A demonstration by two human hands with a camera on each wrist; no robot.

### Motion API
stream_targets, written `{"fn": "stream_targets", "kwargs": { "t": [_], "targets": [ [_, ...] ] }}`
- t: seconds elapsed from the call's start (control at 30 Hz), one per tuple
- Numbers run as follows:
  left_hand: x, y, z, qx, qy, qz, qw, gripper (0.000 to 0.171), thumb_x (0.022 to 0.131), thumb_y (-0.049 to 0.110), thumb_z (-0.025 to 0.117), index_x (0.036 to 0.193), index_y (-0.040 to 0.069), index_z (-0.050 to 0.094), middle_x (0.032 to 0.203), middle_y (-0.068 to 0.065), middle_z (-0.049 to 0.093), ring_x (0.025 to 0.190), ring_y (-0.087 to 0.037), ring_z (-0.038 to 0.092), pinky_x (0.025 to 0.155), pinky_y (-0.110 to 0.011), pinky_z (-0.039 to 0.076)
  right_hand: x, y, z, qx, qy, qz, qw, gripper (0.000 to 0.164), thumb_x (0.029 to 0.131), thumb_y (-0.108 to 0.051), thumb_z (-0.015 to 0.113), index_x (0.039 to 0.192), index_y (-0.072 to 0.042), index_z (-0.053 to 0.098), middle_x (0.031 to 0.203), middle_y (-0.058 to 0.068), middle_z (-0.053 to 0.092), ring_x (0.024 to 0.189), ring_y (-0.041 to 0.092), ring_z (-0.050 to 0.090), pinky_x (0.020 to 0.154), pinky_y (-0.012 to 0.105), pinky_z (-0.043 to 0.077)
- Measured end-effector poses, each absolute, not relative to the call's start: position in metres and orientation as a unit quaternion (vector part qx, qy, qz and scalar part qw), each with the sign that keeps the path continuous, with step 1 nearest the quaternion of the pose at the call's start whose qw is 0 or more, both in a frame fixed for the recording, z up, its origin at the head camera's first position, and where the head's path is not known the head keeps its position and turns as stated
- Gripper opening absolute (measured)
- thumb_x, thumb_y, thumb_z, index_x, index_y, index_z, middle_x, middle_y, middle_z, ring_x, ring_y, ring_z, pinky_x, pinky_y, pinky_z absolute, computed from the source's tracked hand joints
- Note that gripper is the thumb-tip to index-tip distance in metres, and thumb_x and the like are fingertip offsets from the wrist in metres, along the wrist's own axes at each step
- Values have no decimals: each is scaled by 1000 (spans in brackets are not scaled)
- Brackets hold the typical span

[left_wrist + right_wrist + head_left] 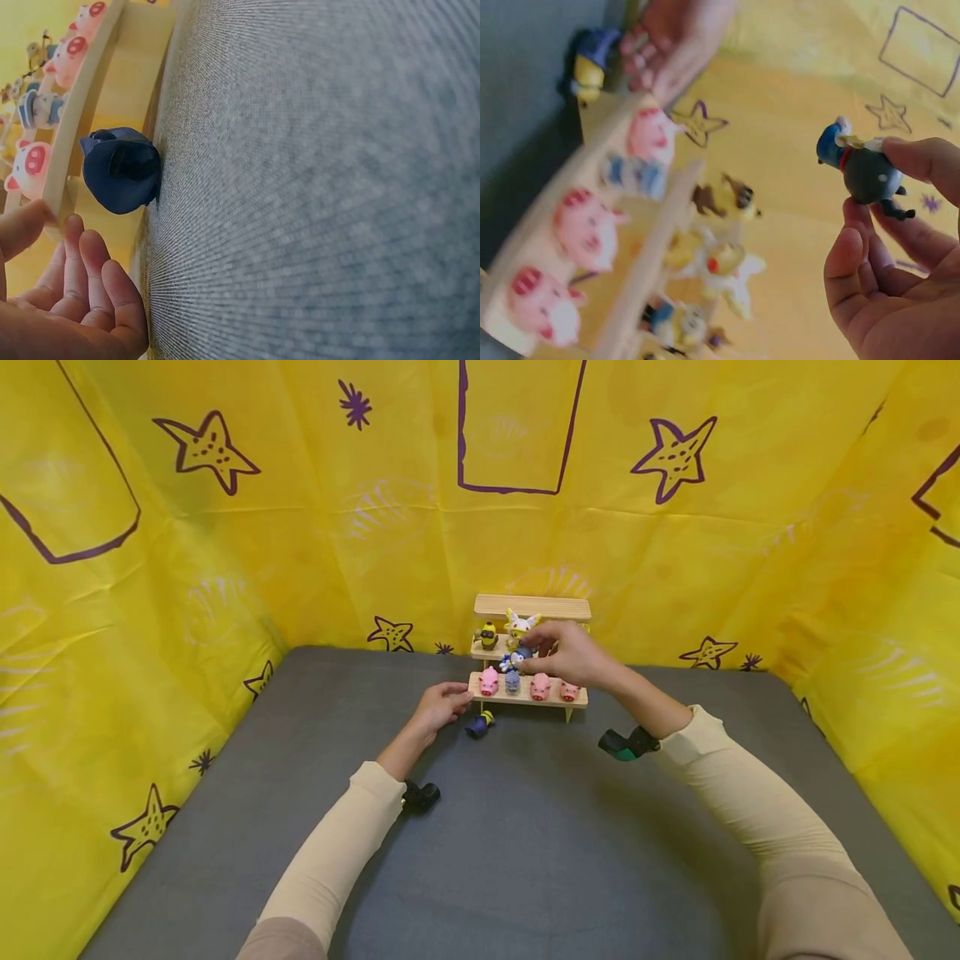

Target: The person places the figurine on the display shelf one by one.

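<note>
At the far side, a small three-tier wooden display stand (532, 607) holds several toy figurines. My left hand (439, 708) pinches the left end of its lowest tier between thumb and fingers. My right hand (907, 285) holds a figurine (870, 176) with a blue hat and dark round body, raised in front of the shelves, apart from them. Along the lowest tier stand three pink pig figurines (540, 687) and a grey-blue figurine (512, 682). Below the left end, a yellow-and-blue figurine (480, 725) lies on its side on the cloth, its dark-blue hollow-looking end facing the left wrist camera.
The middle tier carries a yellow-and-brown figurine (489, 636), a yellow-and-white one with big ears (521, 622) and a goggled one (682, 324). Grey cloth (510, 843) covers the table. A yellow printed curtain (420, 552) hangs close behind and at both sides.
</note>
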State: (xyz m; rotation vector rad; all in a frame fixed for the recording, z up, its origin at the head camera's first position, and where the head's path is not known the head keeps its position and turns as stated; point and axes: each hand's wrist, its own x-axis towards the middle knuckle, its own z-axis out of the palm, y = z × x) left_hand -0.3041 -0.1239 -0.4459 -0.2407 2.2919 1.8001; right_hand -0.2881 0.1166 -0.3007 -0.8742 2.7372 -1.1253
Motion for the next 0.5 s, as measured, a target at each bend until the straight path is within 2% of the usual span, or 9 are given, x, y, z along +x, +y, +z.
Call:
{"fn": "stream_targets", "kwargs": {
  "t": [0.2, 0.5],
  "targets": [
    [-304, -124, -446, -81, 781, 609, 110, 38, 96, 25, 62, 129, 7, 60, 118, -15, 67, 93, -19, 61, 74, -26, 48, -304, 121, -278, -280, 890, -360, 15, 37, 87, -13, 73, 119, 3, 65, 106, 21, 67, 92, 30, 61, 73, 27, 46],
    [-304, -124, -446, -83, 785, 602, 118, 39, 95, 28, 63, 129, 9, 60, 118, -13, 67, 96, -20, 61, 77, -27, 48, -331, 125, -261, -254, 899, -357, 23, 34, 86, -14, 74, 116, 0, 66, 104, 17, 66, 88, 24, 59, 71, 26, 45]
  ]
}}
